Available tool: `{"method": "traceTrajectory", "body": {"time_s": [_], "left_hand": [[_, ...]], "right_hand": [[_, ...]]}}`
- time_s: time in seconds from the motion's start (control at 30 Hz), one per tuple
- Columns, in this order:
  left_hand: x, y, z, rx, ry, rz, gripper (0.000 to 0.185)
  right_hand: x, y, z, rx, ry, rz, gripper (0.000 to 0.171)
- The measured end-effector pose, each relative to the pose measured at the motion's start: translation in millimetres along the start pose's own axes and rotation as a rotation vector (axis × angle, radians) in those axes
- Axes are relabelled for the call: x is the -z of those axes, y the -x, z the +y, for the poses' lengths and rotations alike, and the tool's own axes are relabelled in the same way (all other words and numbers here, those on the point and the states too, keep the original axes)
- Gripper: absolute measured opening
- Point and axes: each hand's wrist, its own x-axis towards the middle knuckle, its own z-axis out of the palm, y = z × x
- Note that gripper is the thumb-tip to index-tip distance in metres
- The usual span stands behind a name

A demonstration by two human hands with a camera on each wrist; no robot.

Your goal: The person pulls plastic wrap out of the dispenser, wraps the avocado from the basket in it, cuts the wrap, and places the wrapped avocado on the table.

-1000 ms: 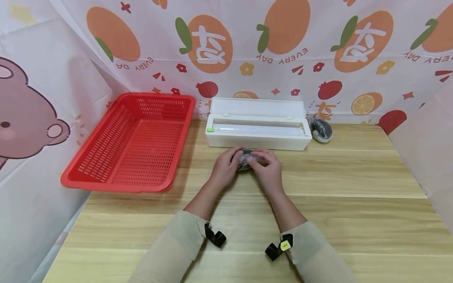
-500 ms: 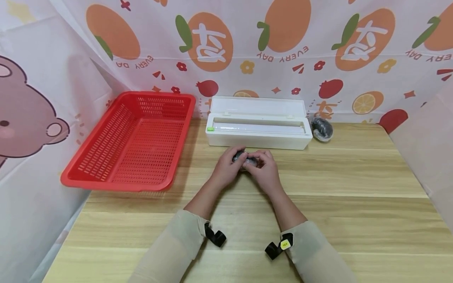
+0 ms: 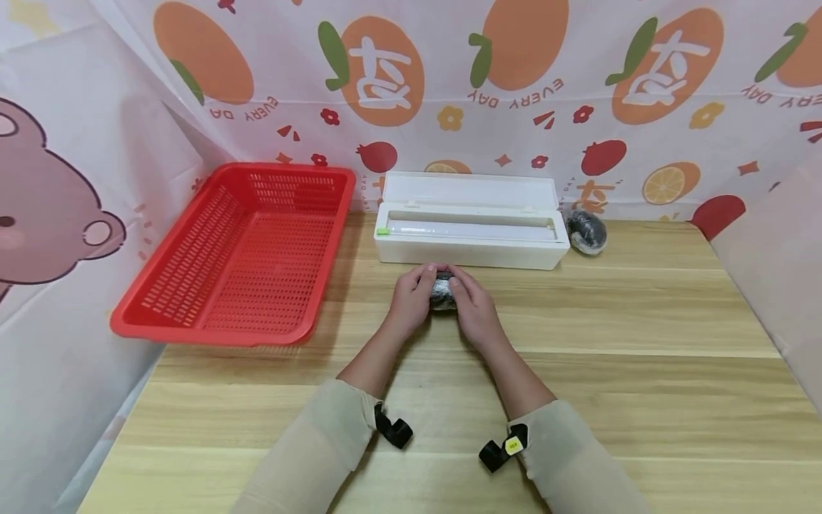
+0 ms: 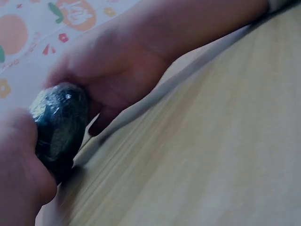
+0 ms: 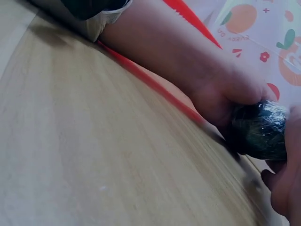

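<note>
Both the left hand (image 3: pixel 411 300) and the right hand (image 3: pixel 472 307) cup the dark round film-wrapped ball (image 3: pixel 442 293) between them, so pressing evenly from both sides should smooth the film.

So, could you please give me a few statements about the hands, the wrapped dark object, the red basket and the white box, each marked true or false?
1. Both the left hand and the right hand hold the wrapped dark object. True.
2. The red basket holds a wrapped object. False: nothing shows inside it.
3. The white box stands with its lid open. True.
4. A second wrapped dark object lies to the left of the basket. False: it lies just right of the white box.
5. The hands are inside the basket. False: they are over the wooden table, in front of the box.
</note>
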Motion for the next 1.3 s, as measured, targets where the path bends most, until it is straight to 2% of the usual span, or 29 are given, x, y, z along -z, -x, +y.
{"method": "traceTrajectory", "body": {"time_s": [0.1, 0.3, 0.5, 0.7, 0.83, 0.97, 1.1, 1.17, 1.3], "left_hand": [[-3.6, 1.1, 3.0, 0.014, -0.003, 0.026, 0.041], [-9.9, 3.1, 4.9, 0.038, 0.031, 0.071, 0.039], [-12.2, 2.7, 3.0, 0.119, 0.122, 0.121, 0.037], [-10.8, 2.1, 4.9, 0.229, 0.224, 0.172, 0.033], [-9.4, -1.0, 8.5, 0.252, 0.252, 0.167, 0.032], [-10.6, -2.0, 9.8, 0.198, 0.212, 0.115, 0.037], [-11.7, 0.2, 10.0, 0.073, 0.133, 0.028, 0.046], [-11.8, 2.0, 10.2, -0.005, 0.070, -0.027, 0.047], [-11.7, 5.0, 9.3, -0.144, -0.122, -0.140, 0.046]], "right_hand": [[0, 0, -1, 0.055, 0.073, 0.014, 0.043], [1, 0, 0, 0.262, 0.255, 0.055, 0.037], [1, -1, 1, 0.449, 0.361, 0.006, 0.036], [1, 1, 1, 0.471, 0.400, -0.083, 0.045], [2, 1, -1, 0.449, 0.380, -0.087, 0.042], [3, 0, -2, 0.388, 0.291, -0.029, 0.038], [5, -4, -3, 0.256, 0.203, 0.041, 0.035], [7, -5, -3, 0.180, 0.164, 0.061, 0.035], [11, -6, -2, 0.046, 0.068, 0.060, 0.040]]}}
